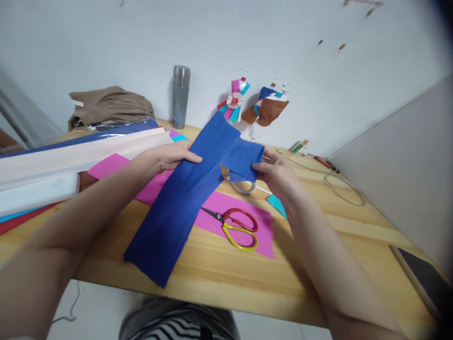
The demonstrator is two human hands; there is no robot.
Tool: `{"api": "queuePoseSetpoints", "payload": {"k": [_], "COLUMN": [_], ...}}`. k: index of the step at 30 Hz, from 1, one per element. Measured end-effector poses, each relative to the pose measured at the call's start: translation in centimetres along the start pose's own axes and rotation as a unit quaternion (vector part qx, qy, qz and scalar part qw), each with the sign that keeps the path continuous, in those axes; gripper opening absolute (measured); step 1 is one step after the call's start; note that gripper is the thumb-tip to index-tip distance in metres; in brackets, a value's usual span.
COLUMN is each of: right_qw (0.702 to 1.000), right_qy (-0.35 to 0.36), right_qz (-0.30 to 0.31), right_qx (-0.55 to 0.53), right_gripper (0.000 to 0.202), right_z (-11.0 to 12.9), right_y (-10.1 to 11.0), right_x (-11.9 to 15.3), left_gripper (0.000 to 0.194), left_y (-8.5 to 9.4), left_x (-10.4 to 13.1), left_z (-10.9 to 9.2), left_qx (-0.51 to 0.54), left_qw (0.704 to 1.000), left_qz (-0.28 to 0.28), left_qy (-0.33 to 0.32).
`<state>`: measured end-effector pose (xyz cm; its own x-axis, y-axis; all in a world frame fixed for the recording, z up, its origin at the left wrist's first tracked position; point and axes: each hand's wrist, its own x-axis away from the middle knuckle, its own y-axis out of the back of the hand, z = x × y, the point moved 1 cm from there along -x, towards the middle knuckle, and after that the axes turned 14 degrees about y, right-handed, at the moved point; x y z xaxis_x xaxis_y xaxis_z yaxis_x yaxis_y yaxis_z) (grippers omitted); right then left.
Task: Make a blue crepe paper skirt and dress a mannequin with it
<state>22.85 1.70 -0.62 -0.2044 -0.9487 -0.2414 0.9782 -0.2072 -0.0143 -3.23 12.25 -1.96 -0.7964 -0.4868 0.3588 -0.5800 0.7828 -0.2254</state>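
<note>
Blue sheet (177, 203), edges pinched under the thumbs of left hand (177, 155) and right hand (276, 169), tabletop (368, 250) extending rightward from the latter.

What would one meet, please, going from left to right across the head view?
Brown cloth → left hand → scissors → right hand → red-handled tool → dark flat device.

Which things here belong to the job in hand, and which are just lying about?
Likely part of the job: blue material, held by the left hand and right hand; scissors; pink sheet under the scissors.

Apparently just lying about: bottle; brown cloth; dark-screened device.
</note>
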Motion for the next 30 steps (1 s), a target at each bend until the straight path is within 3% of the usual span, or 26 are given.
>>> {"api": "queuePoseSetpoints", "payload": {"k": [5,10,21,26,30], "right_qw": [0.992,0.987,0.982,0.972,0.972], "right_qy": [0.032,0.032,0.038,0.042,0.039], "right_qz": [0.049,0.093,0.106,0.107,0.106], "right_qx": [0.113,0.127,0.152,0.204,0.206], "right_gripper": [0.036,0.028,0.018,0.013,0.010], "right_z": [0.7,1.3,3.0,2.5,2.4], "right_y": [1.6,1.7,1.8,1.9,1.9], "right_x": [-0.3,-0.2,0.7,0.4,0.3], "left_gripper": [0.038,0.037,0.035,0.044,0.040], "left_y": [-0.5,-0.7,-0.1,-0.9,-1.0], "left_x": [0.7,0.9,0.6,0.8,0.1], "left_z": [-0.5,-0.7,-0.2,-0.5,-0.1], "left_qx": [-0.018,-0.035,-0.059,-0.025,0.029], "left_qw": [0.999,0.998,0.993,0.998,0.999], "left_qz": [-0.026,-0.049,-0.101,-0.049,-0.004], "left_qy": [0.004,-0.012,-0.006,0.025,0.030]}}
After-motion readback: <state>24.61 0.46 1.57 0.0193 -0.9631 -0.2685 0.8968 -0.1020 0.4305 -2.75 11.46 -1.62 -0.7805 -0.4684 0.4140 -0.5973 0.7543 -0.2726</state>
